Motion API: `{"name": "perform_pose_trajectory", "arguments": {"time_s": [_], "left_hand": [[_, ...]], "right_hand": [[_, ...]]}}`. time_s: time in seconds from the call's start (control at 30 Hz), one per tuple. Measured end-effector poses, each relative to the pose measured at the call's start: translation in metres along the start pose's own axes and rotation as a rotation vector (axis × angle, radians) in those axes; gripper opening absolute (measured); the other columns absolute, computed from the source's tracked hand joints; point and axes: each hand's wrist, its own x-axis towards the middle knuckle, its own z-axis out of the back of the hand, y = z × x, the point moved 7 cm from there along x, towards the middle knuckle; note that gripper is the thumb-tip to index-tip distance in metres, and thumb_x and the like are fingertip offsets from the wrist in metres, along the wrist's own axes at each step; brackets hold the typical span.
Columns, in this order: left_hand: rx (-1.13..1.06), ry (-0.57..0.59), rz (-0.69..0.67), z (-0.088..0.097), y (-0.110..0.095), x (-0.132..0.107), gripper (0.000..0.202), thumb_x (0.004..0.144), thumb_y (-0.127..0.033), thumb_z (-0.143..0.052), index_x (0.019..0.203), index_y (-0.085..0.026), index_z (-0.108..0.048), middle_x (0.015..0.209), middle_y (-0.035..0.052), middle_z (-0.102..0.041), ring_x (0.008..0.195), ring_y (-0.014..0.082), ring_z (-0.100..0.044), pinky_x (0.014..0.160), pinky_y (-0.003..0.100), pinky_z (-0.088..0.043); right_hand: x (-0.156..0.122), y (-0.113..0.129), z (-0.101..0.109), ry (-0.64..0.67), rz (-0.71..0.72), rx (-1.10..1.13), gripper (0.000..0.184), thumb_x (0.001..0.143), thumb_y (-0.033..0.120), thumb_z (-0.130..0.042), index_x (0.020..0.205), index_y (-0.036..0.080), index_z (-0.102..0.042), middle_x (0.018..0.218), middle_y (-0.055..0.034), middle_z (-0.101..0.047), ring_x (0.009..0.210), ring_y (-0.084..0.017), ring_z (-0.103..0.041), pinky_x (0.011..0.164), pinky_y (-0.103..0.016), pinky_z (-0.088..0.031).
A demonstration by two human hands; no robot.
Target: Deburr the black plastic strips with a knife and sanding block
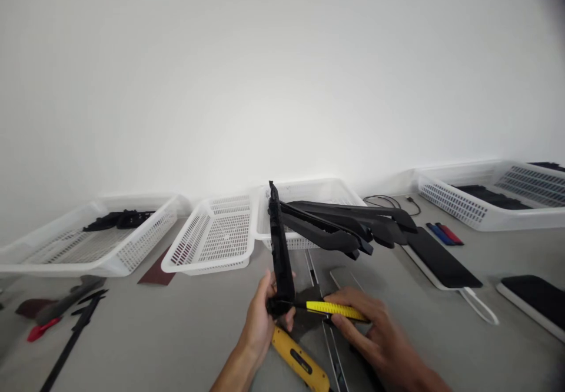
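My left hand grips the lower end of a long black plastic trim piece, which stands up and points away from me. In my right hand is a utility knife with a ribbed yellow handle. Its front end meets the lower end of the trim piece; the blade itself is too small to make out. Just below both hands, a yellow handheld tool with a black switch area lies on the table. Several curved black plastic parts rest across the white basket behind the trim piece.
White baskets stand along the wall: one at left with black parts, a smaller one, and one at right. A metal rail runs beneath my hands. Phone-like devices and a cable lie right; tools lie left.
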Motion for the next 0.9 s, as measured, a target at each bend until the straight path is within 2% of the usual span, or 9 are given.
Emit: {"name": "perform_pose_trajectory", "arguments": {"time_s": [0.07,0.13,0.3,0.47,0.63,0.83,0.9], "left_hand": [[0.007,0.063,-0.002,-0.005,-0.001,-0.001,0.080,0.081,-0.082,-0.071,0.124,-0.014,-0.071,0.066,0.0004,-0.069,0.044,0.0145,-0.056,0.040,0.025,-0.040],[0.004,0.107,-0.015,-0.008,-0.001,-0.002,0.080,0.087,-0.081,-0.064,0.133,-0.015,-0.067,0.067,0.0000,-0.069,0.044,0.0149,-0.057,0.040,0.024,-0.038],[-0.010,0.157,-0.030,-0.009,0.002,-0.001,0.084,0.089,-0.086,-0.057,0.135,-0.016,-0.066,0.066,-0.0024,-0.065,0.040,0.0121,-0.052,0.040,0.023,-0.036],[0.028,0.163,-0.041,-0.004,0.007,0.001,0.099,0.085,-0.095,-0.050,0.141,-0.015,-0.065,0.066,-0.0025,-0.063,0.040,0.0111,-0.049,0.040,0.022,-0.034],[0.041,0.147,-0.072,0.001,0.011,0.002,0.101,0.085,-0.096,-0.046,0.141,-0.015,-0.067,0.066,-0.0018,-0.063,0.041,0.0110,-0.048,0.041,0.023,-0.033],[0.047,0.138,-0.072,0.002,0.012,0.004,0.098,0.085,-0.094,-0.050,0.139,-0.014,-0.068,0.064,-0.0019,-0.063,0.039,0.0106,-0.049,0.039,0.022,-0.032],[0.053,0.135,-0.051,0.000,0.011,0.004,0.098,0.084,-0.094,-0.053,0.139,-0.013,-0.067,0.063,-0.0010,-0.065,0.038,0.0109,-0.049,0.039,0.022,-0.032]], "right_hand": [[0.000,0.001,-0.002,0.018,-0.001,0.008,0.022,0.104,0.037,-0.064,0.111,0.025,-0.081,0.102,-0.0082,-0.085,0.092,-0.025,-0.081,0.083,-0.034,-0.065],[0.001,0.002,-0.004,0.043,-0.004,0.014,0.022,0.104,0.037,-0.064,0.112,0.024,-0.081,0.104,-0.0090,-0.084,0.094,-0.025,-0.080,0.084,-0.036,-0.065],[0.001,0.003,-0.004,0.047,0.014,0.025,0.021,0.103,0.036,-0.065,0.112,0.025,-0.081,0.105,-0.0095,-0.084,0.096,-0.027,-0.081,0.085,-0.038,-0.067],[-0.001,0.001,-0.003,0.029,0.024,0.022,0.020,0.102,0.034,-0.068,0.114,0.026,-0.082,0.107,-0.0095,-0.084,0.099,-0.028,-0.081,0.089,-0.039,-0.067],[-0.001,0.002,-0.003,0.002,0.032,0.025,0.021,0.103,0.036,-0.066,0.113,0.026,-0.082,0.104,-0.0088,-0.084,0.095,-0.027,-0.081,0.085,-0.037,-0.066],[0.000,-0.005,-0.011,0.055,-0.065,0.026,0.031,0.108,0.045,-0.059,0.110,0.026,-0.083,0.104,-0.0083,-0.085,0.091,-0.026,-0.082,0.078,-0.032,-0.066],[0.000,-0.010,-0.009,0.015,-0.096,0.008,0.034,0.107,0.049,-0.059,0.109,0.025,-0.083,0.103,-0.0090,-0.086,0.090,-0.027,-0.082,0.078,-0.034,-0.066]]}}
